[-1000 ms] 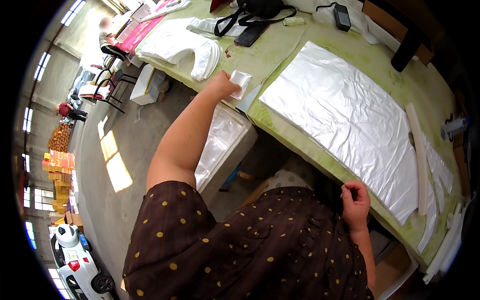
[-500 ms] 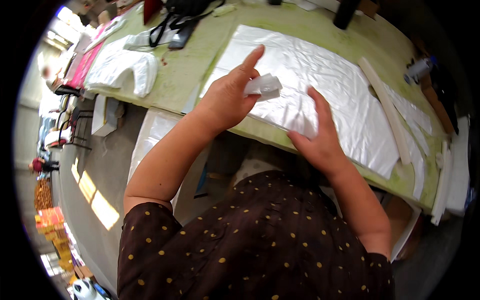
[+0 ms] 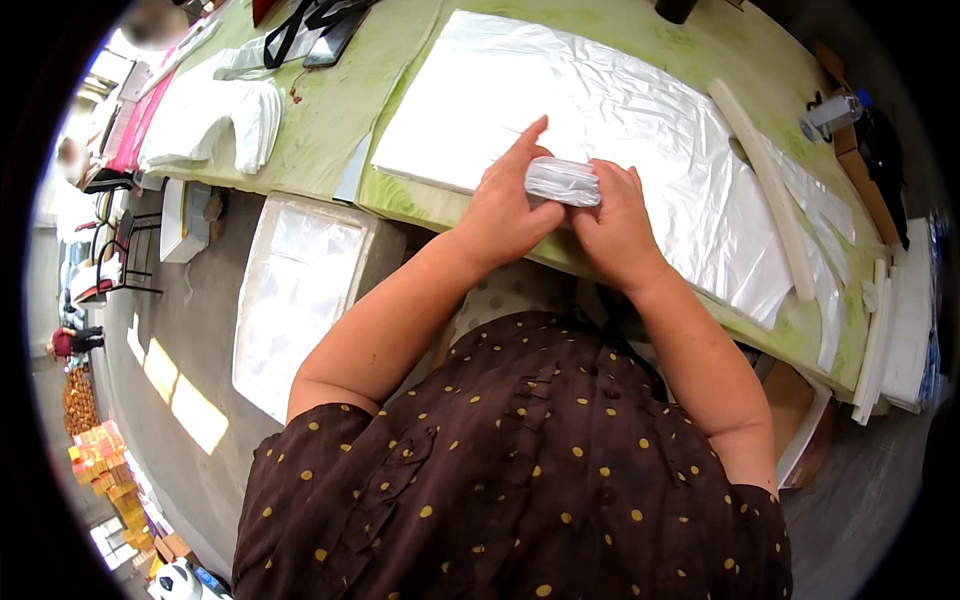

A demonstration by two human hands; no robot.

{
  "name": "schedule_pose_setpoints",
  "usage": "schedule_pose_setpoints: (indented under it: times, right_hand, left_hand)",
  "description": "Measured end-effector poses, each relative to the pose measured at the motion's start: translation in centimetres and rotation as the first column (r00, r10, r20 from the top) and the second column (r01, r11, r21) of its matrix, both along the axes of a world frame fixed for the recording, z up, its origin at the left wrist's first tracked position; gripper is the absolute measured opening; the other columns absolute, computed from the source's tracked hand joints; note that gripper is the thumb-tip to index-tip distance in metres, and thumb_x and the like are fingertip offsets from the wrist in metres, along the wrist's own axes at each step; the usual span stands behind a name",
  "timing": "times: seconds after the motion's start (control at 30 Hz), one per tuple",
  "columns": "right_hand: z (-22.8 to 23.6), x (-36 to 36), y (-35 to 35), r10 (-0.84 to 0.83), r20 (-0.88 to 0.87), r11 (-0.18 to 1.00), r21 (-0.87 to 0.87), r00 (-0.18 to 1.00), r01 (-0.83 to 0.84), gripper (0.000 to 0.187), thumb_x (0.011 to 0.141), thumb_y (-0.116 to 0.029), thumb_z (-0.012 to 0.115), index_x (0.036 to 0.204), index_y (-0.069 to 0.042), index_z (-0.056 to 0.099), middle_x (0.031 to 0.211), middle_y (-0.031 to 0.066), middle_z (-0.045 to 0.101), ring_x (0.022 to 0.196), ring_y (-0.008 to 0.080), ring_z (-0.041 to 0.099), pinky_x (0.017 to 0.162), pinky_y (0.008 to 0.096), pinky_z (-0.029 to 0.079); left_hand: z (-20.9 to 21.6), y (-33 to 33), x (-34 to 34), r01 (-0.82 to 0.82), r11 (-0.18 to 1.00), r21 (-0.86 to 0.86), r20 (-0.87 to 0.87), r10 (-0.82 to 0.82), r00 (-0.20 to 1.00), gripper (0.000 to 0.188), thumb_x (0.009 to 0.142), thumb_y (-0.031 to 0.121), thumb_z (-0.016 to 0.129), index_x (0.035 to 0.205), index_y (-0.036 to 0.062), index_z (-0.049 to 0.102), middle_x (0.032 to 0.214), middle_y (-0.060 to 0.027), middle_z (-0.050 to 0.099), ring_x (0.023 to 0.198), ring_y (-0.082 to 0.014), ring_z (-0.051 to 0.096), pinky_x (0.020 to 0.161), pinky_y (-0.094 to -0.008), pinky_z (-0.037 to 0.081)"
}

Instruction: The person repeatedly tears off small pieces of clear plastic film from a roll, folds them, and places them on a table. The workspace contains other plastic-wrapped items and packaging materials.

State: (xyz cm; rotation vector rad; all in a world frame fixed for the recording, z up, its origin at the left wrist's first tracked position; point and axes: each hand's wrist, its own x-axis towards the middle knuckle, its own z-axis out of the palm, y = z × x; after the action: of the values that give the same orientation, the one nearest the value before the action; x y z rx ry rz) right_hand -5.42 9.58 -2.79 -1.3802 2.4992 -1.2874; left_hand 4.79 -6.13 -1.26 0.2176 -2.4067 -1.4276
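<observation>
Head view, and both hands meet over the near edge of the desk (image 3: 335,115), a small plastic packet (image 3: 563,182) squarely between them! It's above the near side of a broad silvery-white sheet stack (image 3: 500,100), in front of the person's body. Left hand (image 3: 500,212) has the left end, thumb tucked along the near side, index finger (image 3: 530,140) sticking out free toward the far side. Right hand (image 3: 615,225) closes its fingers round the right end. So both sets of fingers are gripping, and why two ends? Probably to keep those slippery folds from springing loose.

Over on the right, a long pale bar (image 3: 765,185) lies across the sheets, quite likely a weight to pin such light film flat. Left of the person, a white box (image 3: 375,260) holding clear plastic sits just below the desk edge, presumably for an easy reach.

Now look at that packet! Clear to whitish, glossy, folded into a compact, rounded bundle, with fine creases running lengthwise and bright glints on top. Soft stuff, one would judge; its underside is hidden, so the layers can't be counted.
</observation>
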Motion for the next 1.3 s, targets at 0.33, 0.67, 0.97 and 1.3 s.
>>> schedule_pose_setpoints:
  times: [0.33, 0.67, 0.97, 1.3]
  right_hand:
    - [0.5, -0.3, 0.4, 0.059, 0.371, 0.983, -0.185, 0.927, 0.011, 0.026, 0.089, -0.012, 0.068, 0.114, -0.006, 0.064, 0.107, 0.0140, 0.063, 0.099, 0.0294, 0.063, 0.089, 0.0364, 0.051]
    - [1.7, 0.5, 0.8, 0.062, 0.447, 0.968, -0.244, 0.892, 0.054, 0.021, 0.095, -0.017, 0.069, 0.111, -0.004, 0.065, 0.102, 0.0091, 0.067, 0.094, 0.0181, 0.064, 0.080, 0.0317, 0.052]
    - [2.5, 0.5, 0.2, 0.150, 0.522, 0.895, -0.433, 0.839, 0.109, 0.017, 0.102, -0.016, 0.065, 0.109, -0.001, 0.064, 0.090, 0.0024, 0.067, 0.080, 0.0086, 0.059, 0.073, 0.0248, 0.051]
    - [3.3, -0.5, 0.7, 0.083, 0.471, 0.938, -0.335, 0.878, 0.091, 0.012, 0.099, -0.014, 0.067, 0.104, -0.002, 0.067, 0.087, 0.0008, 0.065, 0.078, 0.0075, 0.056, 0.071, 0.0241, 0.049]
  left_hand:
    - [-1.2, -0.8, 0.3, 0.008, 0.978, 0.207, -0.036, 0.000, 0.999, 0.028, 0.095, 0.010, 0.067, 0.122, 0.0043, 0.064, 0.104, -0.0021, 0.067, 0.093, -0.0078, 0.059, 0.081, -0.0262, 0.051]
    - [-0.4, 0.5, 0.9, -0.127, 0.916, 0.381, 0.063, 0.111, 0.992, 0.023, 0.098, 0.013, 0.067, 0.119, 0.0041, 0.065, 0.100, -0.0005, 0.066, 0.089, -0.0068, 0.056, 0.078, -0.0239, 0.048]
    - [2.2, 4.2, 1.7, -0.172, 0.305, 0.937, 0.136, 0.136, 0.981, 0.035, 0.102, 0.017, 0.062, 0.133, 0.0046, 0.052, 0.117, -0.0072, 0.063, 0.099, -0.0149, 0.063, 0.079, -0.0311, 0.054]
    - [2.8, 2.3, 4.1, -0.201, 0.677, 0.708, 0.255, 0.021, 0.967, 0.065, 0.094, 0.013, 0.069, 0.151, 0.0075, 0.037, 0.138, -0.0115, 0.053, 0.116, -0.0216, 0.060, 0.092, -0.0366, 0.054]
